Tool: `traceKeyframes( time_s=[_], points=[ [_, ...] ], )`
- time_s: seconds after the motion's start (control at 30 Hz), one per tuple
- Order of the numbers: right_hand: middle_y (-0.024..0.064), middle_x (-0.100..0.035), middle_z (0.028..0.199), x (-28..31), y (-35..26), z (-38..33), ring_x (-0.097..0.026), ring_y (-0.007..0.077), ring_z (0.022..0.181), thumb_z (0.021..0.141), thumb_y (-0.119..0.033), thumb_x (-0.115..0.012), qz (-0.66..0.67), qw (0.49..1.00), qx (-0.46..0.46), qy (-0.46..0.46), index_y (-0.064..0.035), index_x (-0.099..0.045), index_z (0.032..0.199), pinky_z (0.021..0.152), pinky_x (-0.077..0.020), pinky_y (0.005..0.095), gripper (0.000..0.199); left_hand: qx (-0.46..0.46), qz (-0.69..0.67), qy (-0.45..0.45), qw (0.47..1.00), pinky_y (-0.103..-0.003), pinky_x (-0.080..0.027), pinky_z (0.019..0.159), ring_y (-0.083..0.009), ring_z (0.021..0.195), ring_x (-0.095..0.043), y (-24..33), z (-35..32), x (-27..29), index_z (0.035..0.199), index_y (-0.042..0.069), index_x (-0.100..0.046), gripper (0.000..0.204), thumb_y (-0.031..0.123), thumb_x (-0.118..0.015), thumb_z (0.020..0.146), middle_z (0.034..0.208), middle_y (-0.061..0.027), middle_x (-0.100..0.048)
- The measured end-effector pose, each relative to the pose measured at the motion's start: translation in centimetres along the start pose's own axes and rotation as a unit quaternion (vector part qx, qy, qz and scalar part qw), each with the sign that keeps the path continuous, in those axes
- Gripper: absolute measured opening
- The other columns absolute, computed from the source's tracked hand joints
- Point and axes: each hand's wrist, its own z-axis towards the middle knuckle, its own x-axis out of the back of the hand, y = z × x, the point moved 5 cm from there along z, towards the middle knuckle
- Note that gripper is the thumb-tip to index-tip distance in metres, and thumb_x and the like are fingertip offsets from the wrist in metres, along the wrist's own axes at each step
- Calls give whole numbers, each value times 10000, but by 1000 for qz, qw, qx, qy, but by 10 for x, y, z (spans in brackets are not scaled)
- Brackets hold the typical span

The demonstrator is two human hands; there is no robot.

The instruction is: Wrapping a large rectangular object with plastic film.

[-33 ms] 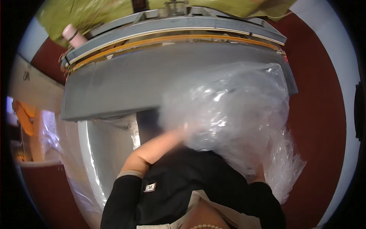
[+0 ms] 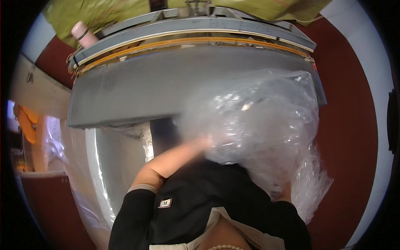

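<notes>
A big crumpled clear plastic bag (image 2: 262,121) is bunched up in front of me, over the right part of a grey table (image 2: 137,91). My left hand (image 2: 201,143), blurred, reaches from a bare forearm into the bag's left edge and grips the film. Only a sliver of my right hand (image 2: 286,191) shows under the bag's lower right part, where the plastic covers the fingers. Black sleeves and a black top (image 2: 200,196) fill the lower middle.
The table has a raised grey and orange rim (image 2: 200,39) at the back, with a pink bottle (image 2: 83,34) and green cloth (image 2: 79,14) beyond it. A shiny plastic-lined bin (image 2: 104,166) stands at lower left. Red floor (image 2: 350,137) lies to the right.
</notes>
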Motion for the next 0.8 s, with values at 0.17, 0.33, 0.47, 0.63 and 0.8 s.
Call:
traceKeyframes(
  time_s=[0.17,0.33,0.47,0.63,0.8],
  points=[
    [46,-560,778,162,69,91,-539,199,713,805,-242,-501,43,998,-45,-27,-62,-561,956,623,-428,328,242,-26,1,-58,998,-300,-416,841,-168,943,-534,4,-70,40,1153,4,-457,343,183,-483,861,1024,-99,-571],
    [41,-559,757,213,90,186,-541,202,697,801,-224,-498,71,986,-108,-105,-73,-565,953,597,-432,331,224,196,-57,370,906,-256,-432,779,-132,854,-546,-109,-243,148,1111,9,-491,326,202,-515,849,952,-75,-597],
    [36,-558,741,91,65,192,-543,205,684,798,-210,-496,72,961,-177,-201,-81,-569,951,577,-435,334,212,222,105,625,741,-236,-438,699,-119,745,-549,-171,-379,224,983,-4,-569,224,150,-516,830,847,-61,-614],
    [31,-557,720,0,11,97,-545,209,667,794,-192,-493,65,931,-265,-244,-92,-574,948,551,-440,338,200,294,342,713,537,-400,-351,903,-341,1030,-471,-118,-481,286,1040,11,-538,316,139,-483,757,1068,-197,-525],
    [17,-542,647,-151,14,100,-512,119,526,793,-222,-540,-310,800,53,-511,-65,-562,915,410,-345,205,199,417,521,591,452,-382,-360,905,-356,1020,-466,-126,-557,297,1030,-8,-509,308,28,-414,739,1090,-193,-504]
  ],
)
